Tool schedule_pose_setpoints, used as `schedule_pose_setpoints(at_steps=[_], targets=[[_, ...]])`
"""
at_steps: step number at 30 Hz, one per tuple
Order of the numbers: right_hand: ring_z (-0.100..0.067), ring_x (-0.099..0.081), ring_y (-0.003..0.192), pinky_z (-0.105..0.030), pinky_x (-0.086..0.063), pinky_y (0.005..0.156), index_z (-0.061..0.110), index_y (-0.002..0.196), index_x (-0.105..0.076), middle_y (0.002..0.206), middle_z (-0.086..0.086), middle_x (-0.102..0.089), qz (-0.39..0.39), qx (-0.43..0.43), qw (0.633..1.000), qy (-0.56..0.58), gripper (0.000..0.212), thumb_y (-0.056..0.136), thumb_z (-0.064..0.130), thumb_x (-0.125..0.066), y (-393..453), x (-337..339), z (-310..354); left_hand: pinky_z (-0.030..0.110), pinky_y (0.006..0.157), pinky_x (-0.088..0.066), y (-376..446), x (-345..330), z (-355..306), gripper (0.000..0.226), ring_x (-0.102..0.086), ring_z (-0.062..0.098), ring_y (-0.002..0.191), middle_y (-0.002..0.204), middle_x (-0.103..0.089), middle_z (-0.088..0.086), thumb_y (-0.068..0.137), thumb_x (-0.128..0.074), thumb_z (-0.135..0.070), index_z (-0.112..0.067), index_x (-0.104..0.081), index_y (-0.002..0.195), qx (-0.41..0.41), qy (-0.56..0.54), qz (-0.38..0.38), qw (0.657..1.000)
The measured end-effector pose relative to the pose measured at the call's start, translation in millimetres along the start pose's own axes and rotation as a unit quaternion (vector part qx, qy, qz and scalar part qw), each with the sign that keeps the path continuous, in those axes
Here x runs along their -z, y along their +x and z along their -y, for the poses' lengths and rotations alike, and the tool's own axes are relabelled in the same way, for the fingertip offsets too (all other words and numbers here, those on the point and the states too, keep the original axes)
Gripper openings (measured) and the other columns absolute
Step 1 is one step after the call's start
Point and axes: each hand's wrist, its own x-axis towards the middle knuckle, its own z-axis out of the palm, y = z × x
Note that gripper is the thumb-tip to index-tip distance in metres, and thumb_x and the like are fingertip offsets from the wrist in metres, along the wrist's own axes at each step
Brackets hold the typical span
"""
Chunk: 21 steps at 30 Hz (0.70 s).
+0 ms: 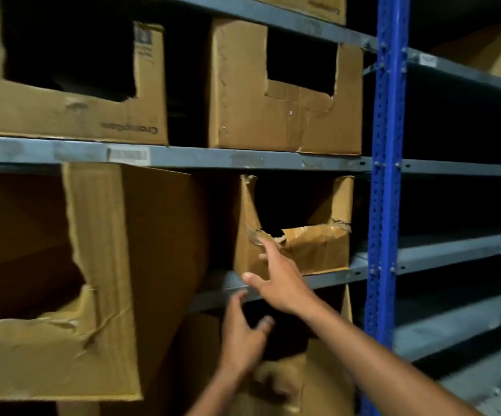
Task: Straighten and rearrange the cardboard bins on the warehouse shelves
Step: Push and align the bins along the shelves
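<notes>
- Subject of the coming move, by my judgement: the small torn bin [295, 235], standing on the grey shelf [327, 280] at the right end of its bay, just beside the blue upright [388, 181].
- Bearing from the hands: the bin lies ahead and above, slightly to the right. Its cut-out front faces the person; its long axis appears to run back into the shelf, though the dark interior hides its depth.
- The bin sits skewed, its lower left corner overhanging the shelf edge.
- Nearer hand: the right hand [276, 280]. Its arm reaches in from the lower right, extended up and leftward. The fingers [265, 244] are spread and open, their tips at the torn front lip; the thumb lies near the overhanging corner. Contact is light at most; no grip is closed.
- The left hand [243, 334] is lower, below the shelf edge, open with fingers loosely curled, holding nothing. It is blurred, so finer detail cannot be told.
- Neighbouring item: a large bin [108, 265] juts forward to the left, well apart from the small one, leaving a dark gap between.
</notes>
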Motion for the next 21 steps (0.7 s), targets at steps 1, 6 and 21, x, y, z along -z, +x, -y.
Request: schedule_pose_setpoints(at_steps=[1, 6, 21], targets=[[-0.018, -0.041, 0.134, -0.030, -0.032, 0.106, 0.029, 0.150, -0.022, 0.143, -0.004, -0.047, 0.013, 0.034, 0.999, 0.026, 0.077, 0.087, 0.044, -0.066, -8, -7, 25, 0.018, 0.098, -0.041, -24, 3, -8, 0.062, -0.054, 0.002, 0.116, 0.121, -0.058, -0.010, 0.068, -0.071, -0.024, -0.027, -0.049, 0.127, -0.023, -0.008, 0.011, 1.000], [-0.010, -0.027, 0.139, -0.035, -0.030, 0.111, 0.046, 0.147, -0.009, 0.157, 0.007, -0.023, 0.081, 0.127, 0.975, 0.164, 0.110, 0.054, 0.095, -0.041, -48, -33, 110, 0.005, 0.074, -0.045, -110, 64, -39, 0.022, -0.059, -0.015, 0.088, 0.093, -0.064, -0.023, 0.075, -0.062, -0.038, -0.032, -0.067, 0.096, -0.220, 0.108, -0.024, 0.969], [-0.027, -0.026, 0.140, -0.043, -0.032, 0.107, 0.041, 0.148, 0.017, 0.157, -0.001, -0.019, 0.046, 0.095, 0.983, 0.149, 0.128, 0.066, 0.057, -0.079, -47, -61, 141, 0.035, 0.077, -0.034, -45, 275, -74, 0.040, -0.055, 0.017, 0.088, 0.091, -0.061, -0.006, 0.093, -0.030, -0.057, -0.029, -0.057, 0.097, -0.192, 0.482, -0.162, 0.839]])
